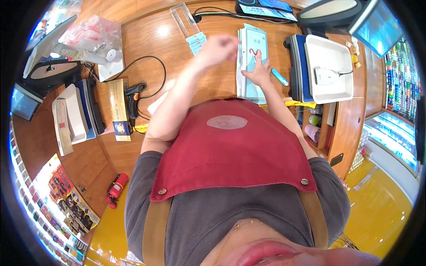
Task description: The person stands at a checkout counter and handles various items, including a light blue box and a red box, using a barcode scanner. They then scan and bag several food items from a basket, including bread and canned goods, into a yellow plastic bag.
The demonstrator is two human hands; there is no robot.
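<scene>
A light blue flat carton (pixel 254 71) bearing writing and a red mark lies on the wooden counter (pixel 213 79) in front of me, with white layers along its left side. My right hand (pixel 259 71) rests on it, fingers spread. My left hand (pixel 221 50) is raised by the carton's upper left edge, blurred, its fingers curled; whether it grips anything is unclear. Left of that hand are light blue packs (pixel 196 40), partly covered by my arm, at the end of a clear plastic case (pixel 184 20). A slim blue tool (pixel 280 77) lies right of the carton.
A white tray (pixel 347 89) holding a white device (pixel 325 76) sits on a scale at right. At left are a barcode scanner (pixel 133 99) with a looping cable, a gold carton (pixel 118 109) and another white tray (pixel 78 126). A black cable (pixel 213 13) crosses the back.
</scene>
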